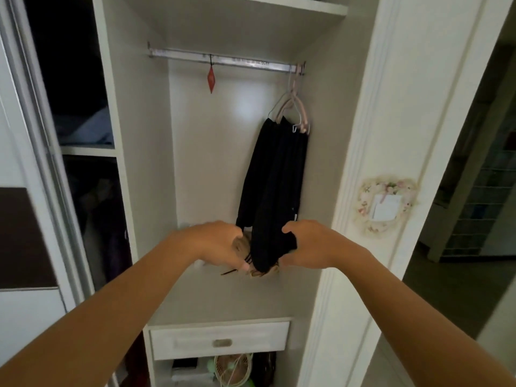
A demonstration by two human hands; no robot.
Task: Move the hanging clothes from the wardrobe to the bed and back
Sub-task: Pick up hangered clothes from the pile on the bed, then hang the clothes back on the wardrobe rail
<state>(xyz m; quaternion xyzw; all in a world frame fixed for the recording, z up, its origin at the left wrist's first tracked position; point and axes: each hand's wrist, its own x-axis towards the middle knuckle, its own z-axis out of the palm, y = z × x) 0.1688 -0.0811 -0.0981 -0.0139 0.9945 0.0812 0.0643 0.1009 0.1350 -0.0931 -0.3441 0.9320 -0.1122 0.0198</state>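
Black clothes [275,174] hang from pink hangers [296,107] at right end of wardrobe rail [223,60]. My right hand [307,244] grips bunched hems; left hand [223,244] curled beside, contents unclear. I'd gather fabric, then lift hooks off together.

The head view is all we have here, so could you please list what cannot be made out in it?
- Lower hem of the black clothes: hidden by the left hand and right hand gripping it.
- Tan thing below the hands: mostly covered, so what it is stays unclear.
- Left compartments: too dark to read.
- Top shelf: cut off by the upper edge.
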